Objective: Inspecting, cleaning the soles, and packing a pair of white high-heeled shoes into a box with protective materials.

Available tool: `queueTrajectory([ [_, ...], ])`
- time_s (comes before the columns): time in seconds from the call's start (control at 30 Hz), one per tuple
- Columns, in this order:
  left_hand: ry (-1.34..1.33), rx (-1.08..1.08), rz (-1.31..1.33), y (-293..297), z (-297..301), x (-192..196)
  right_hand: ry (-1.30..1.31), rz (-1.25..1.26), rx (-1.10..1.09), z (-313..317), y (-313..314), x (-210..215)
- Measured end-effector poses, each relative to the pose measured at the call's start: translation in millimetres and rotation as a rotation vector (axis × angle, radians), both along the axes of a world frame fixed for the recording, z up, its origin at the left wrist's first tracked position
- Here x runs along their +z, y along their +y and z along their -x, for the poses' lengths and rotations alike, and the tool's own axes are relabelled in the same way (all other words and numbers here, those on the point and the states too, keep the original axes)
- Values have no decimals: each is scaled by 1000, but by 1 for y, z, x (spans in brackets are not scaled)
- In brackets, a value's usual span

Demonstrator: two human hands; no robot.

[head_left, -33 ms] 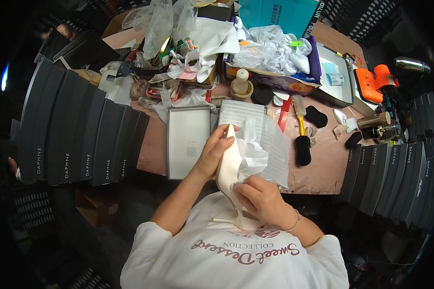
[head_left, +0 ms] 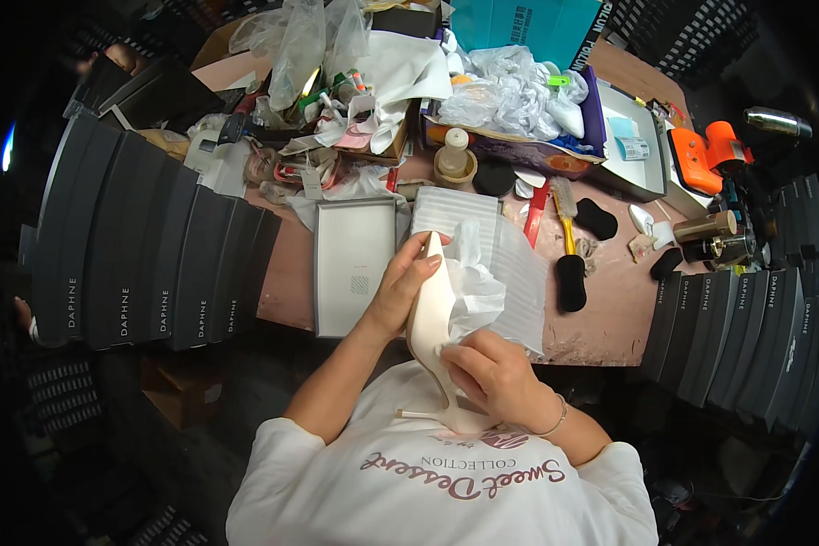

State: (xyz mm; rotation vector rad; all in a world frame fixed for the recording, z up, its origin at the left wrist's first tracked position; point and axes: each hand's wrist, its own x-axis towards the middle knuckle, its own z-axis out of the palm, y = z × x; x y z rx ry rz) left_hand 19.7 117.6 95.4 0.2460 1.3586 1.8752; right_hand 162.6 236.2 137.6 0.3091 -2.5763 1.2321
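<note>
A white high-heeled pump [head_left: 434, 314] is held in front of my chest, toe pointing away and thin heel toward my left. My left hand [head_left: 408, 287] is closed around its toe, thumb on top. My right hand [head_left: 494, 375] is closed, its bent fingertips pressed against the shoe's side near the middle. A small pale bit shows at those fingertips; what it is I cannot make out. Crumpled white tissue paper [head_left: 475, 296] stands beside the shoe's toe, by the opening. Beyond lie white foam sheets [head_left: 519, 273] and an open grey shoebox tray [head_left: 357, 273].
Dark shoeboxes [head_left: 136, 246] stand stacked at left, with more shoeboxes [head_left: 733, 328] at right. A yellow-handled brush [head_left: 568, 223], black sponge pads [head_left: 571, 284] and a bottle [head_left: 455, 155] sit on the pink table [head_left: 610, 328]. A purple box [head_left: 519, 150] holds plastic bags at the back.
</note>
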Motion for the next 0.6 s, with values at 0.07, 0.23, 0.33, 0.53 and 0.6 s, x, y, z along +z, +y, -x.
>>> queueTrajectory([
  [0.07,13,-7,-10,2,-1,-1,97,-21,-90,11,-1,2],
  [0.23,1,-22,-19,-2,-1,-3,-29,-16,22,4,-3,-6],
  [0.33,-60,-20,-62,-4,0,-2,87,-37,-58,10,0,4],
  [0.53,-19,-27,-40,-7,-1,-1,2,-39,30,6,0,-5],
  [0.6,-29,-32,-53,-9,-1,0,27,-17,37,2,1,1],
])
